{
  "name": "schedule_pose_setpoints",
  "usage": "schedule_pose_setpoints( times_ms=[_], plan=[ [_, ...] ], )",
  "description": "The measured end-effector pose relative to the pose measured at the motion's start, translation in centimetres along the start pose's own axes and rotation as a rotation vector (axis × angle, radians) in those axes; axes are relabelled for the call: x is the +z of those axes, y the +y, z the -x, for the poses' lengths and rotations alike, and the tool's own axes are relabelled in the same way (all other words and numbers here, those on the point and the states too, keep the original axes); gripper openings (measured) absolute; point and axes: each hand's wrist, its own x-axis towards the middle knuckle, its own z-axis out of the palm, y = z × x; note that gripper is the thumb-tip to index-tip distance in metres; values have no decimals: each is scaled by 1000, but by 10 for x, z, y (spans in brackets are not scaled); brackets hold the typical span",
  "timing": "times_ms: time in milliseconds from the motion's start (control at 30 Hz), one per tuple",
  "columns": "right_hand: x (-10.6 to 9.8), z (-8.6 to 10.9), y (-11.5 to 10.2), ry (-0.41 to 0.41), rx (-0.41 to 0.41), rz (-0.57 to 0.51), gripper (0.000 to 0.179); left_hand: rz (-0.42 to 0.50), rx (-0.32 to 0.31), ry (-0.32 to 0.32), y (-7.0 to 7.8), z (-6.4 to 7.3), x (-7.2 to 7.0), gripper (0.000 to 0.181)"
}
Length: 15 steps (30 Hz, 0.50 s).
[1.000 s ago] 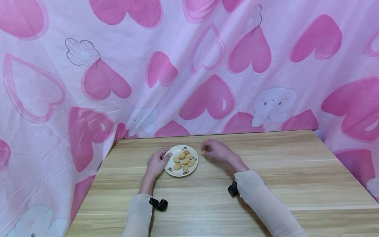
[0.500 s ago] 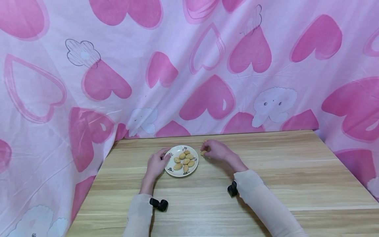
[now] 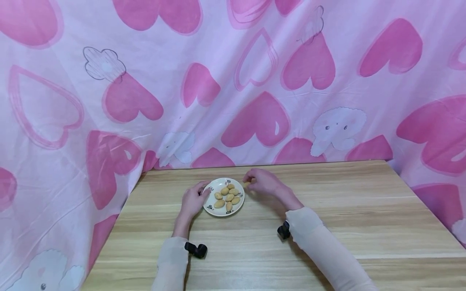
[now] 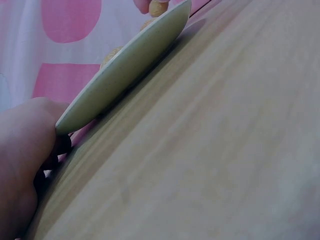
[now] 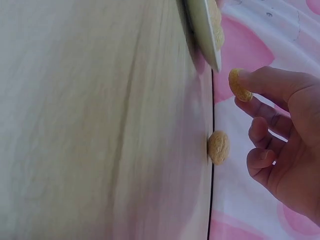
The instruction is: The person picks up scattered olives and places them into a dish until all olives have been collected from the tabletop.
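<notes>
A small white plate (image 3: pixel 214 212) with dark printed marks on its rim holds several tan, oval walnuts (image 3: pixel 219 203). My left hand (image 3: pixel 193 200) grips the plate's left rim, thumb over the edge; in the left wrist view the plate (image 4: pixel 125 75) appears edge-on beside that hand. Thumb and forefinger of my right hand (image 3: pixel 265 182) pinch one walnut (image 5: pixel 239 86) just right of the plate. Its other fingers are loosely curled. Below them in the right wrist view, another walnut (image 5: pixel 218 147) lies on the table, hidden by the hand in the head view.
The pale wood table (image 3: pixel 327 226) ends at the back against a pink heart-printed cloth (image 3: pixel 255 121), which also hangs along both sides. Black wrist cameras (image 3: pixel 284 230) are strapped over both sleeves.
My right hand has lifted its walnut off the table and shifted slightly left toward the plate. The left hand and the plate stay in place.
</notes>
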Motion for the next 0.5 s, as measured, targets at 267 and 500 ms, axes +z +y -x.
schedule_pose_setpoints(
  times_ms=[267, 500],
  plan=[
    [1, -6, -10, 8, -25, 34, 21, -3, 4, -5, 1, -1, 0, 33],
    [1, -14, -19, -2, -82, 58, 22, -11, 6, 1, 1, 0, 0, 34]
  ],
)
